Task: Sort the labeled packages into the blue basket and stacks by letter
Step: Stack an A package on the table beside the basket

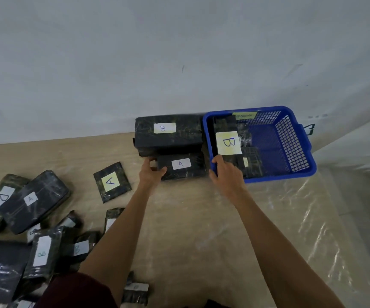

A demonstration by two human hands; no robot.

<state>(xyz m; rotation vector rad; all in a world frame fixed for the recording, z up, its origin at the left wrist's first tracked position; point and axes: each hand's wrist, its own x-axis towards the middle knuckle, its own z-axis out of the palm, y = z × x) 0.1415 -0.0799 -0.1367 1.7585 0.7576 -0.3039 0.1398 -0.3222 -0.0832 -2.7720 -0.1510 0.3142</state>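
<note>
A black package labelled A (180,166) lies on the table in front of a bigger black package labelled B (168,132). My left hand (151,172) grips the A package's left end. The blue basket (299,141) stands to the right and holds several black packages, one with a large yellow B label (228,142). My right hand (226,174) curls over the basket's near left rim, beside that B package. A small package with a yellow A label (112,182) lies apart to the left.
A heap of black labelled packages (30,221) covers the table's left side, among them one marked D (2,200) and one marked A (31,198). Another small package (135,293) lies near my body. A grey wall rises behind. Plastic film covers the table (257,218).
</note>
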